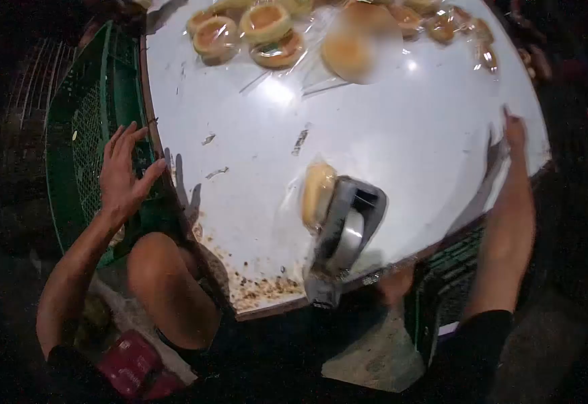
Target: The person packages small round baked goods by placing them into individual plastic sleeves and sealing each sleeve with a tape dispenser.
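My left hand [129, 168] hovers by the table's left edge and the green crate, fingers spread, holding nothing. At the right side of the white table [415, 141], my right hand [515, 132] is seen edge-on and a little smeared, with a finger stretched out and nothing visible in it. Between them, near the front edge, lies a black tape dispenser [324, 259] with a shiny tape roll [349, 236]. A pale bread roll [319, 192] in clear plastic touches its left side. Neither hand touches these things.
Across the far side sit several round buns [267, 23] in clear plastic, some blurred. A green crate [122, 67] stands against the left edge; a dark crate [452, 276] is under the right front edge. Brown crumbs [260, 288] and tape scraps [300, 140] litter the tabletop.
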A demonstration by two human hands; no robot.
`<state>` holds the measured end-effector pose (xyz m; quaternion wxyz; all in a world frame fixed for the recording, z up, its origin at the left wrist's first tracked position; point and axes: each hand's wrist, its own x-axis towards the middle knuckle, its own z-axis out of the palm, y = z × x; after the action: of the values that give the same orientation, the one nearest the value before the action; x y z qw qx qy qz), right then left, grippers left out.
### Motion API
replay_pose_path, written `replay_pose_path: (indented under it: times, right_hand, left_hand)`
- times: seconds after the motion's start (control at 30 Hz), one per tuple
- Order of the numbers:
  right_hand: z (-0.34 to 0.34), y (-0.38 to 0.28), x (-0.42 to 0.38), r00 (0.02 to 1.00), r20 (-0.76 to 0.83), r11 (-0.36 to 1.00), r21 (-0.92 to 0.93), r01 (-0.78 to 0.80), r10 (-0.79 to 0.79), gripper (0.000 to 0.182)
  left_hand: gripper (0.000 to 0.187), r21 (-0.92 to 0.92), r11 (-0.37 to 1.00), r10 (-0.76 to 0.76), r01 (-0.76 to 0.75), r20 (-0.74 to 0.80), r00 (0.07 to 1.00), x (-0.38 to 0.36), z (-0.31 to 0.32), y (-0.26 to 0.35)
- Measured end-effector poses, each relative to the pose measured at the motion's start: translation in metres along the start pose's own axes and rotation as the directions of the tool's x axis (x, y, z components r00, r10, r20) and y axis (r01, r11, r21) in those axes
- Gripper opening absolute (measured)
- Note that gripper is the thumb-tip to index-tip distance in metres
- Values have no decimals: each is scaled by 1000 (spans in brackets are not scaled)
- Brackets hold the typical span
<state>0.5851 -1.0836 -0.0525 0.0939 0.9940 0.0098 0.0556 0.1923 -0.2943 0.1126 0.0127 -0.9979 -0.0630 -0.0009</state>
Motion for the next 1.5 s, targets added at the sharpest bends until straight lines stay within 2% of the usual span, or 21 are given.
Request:
replay_pose_path:
  times: [0.17,0.33,0.5,0.67,0.7,0.73,0.8,0.83,0.87,0.9,0.93,1.0,1.1,1.17,1.23,1.27,1.3,1.37,1.4,1.43,1.5]
  right_hand:
    - [-22,-57,12,992,18,991,55,-123,122,53]
    - [-27,-201,39,997,-79,973,228,29,-12,56]
    - [-102,-380,20,982,-127,860,477,181,-137,62]
    - [-144,-482,-11,968,-6,791,575,210,-252,68]
    - [-144,-487,-7,897,152,738,633,234,-415,70]
    - [-154,-484,-28,808,-80,394,842,368,-584,70]
    - [-233,-478,-97,807,202,336,942,-5,-554,72]
    - [-210,-473,-98,835,-88,380,861,339,-543,71]
    - [-217,-471,-119,849,-129,634,610,476,-513,71]
    - [-211,-476,-135,809,58,573,736,362,-585,75]
    - [-212,-492,-155,795,166,654,677,339,-583,77]
    - [-214,-524,-196,739,375,787,520,332,-559,81]
    - [-210,-579,-226,761,-71,625,525,578,-645,77]
    - [-218,-604,-230,737,-178,370,774,514,-652,60]
    - [-225,-611,-225,734,-396,23,872,488,-552,46]
    - [-270,-603,-242,753,-351,73,882,465,-557,41]
    - [-335,-589,-267,775,-301,128,890,437,-556,37]
    - [-384,-571,-312,859,-321,-218,943,251,-399,39]
    - [-401,-565,-333,797,-372,-181,928,326,-476,43]
    - [-409,-562,-347,727,-420,-160,902,402,-544,47]
    - [-390,-565,-355,716,-359,-28,903,429,-599,60]
  left_hand:
    - [55,-7,1000,-14,15,124,992,13,-7,14]
    - [50,-60,998,14,-8,99,995,22,-10,16]
    - [53,-110,994,1,6,62,998,18,-7,10]
    - [62,-134,991,-14,17,24,1000,5,-9,-3]
    - [64,-120,993,-3,3,0,1000,3,-9,-4]
    - [68,-106,994,10,-12,-17,1000,-1,-9,-4]
    - [76,-188,981,-32,52,104,994,4,-8,-9]
    - [80,-468,873,-22,137,242,970,15,-3,-25]
    - [82,-639,756,-2,142,215,977,19,6,-35]
    - [86,-570,819,-18,67,90,996,14,16,-26]
    - [89,-465,880,-26,99,161,987,-4,-19,-5]
    - [89,-787,616,96,-1,75,993,-15,-1,8]
    - [92,-837,539,180,101,231,956,-42,-60,29]
    - [89,-769,639,33,14,46,998,-43,-42,24]
    - [80,-725,683,-272,-84,-359,893,-56,-23,19]
    - [79,-824,530,-313,-202,-411,856,-61,-17,11]
    - [78,-834,507,-396,-217,-449,801,-66,-11,10]
    - [81,-956,-207,-437,-209,-101,894,-53,14,24]
    - [79,-657,-739,7,149,214,977,-73,-29,7]
    - [69,-523,-833,96,177,178,979,-68,-27,8]
    - [48,-887,-440,-228,-140,-40,973,-53,-34,6]
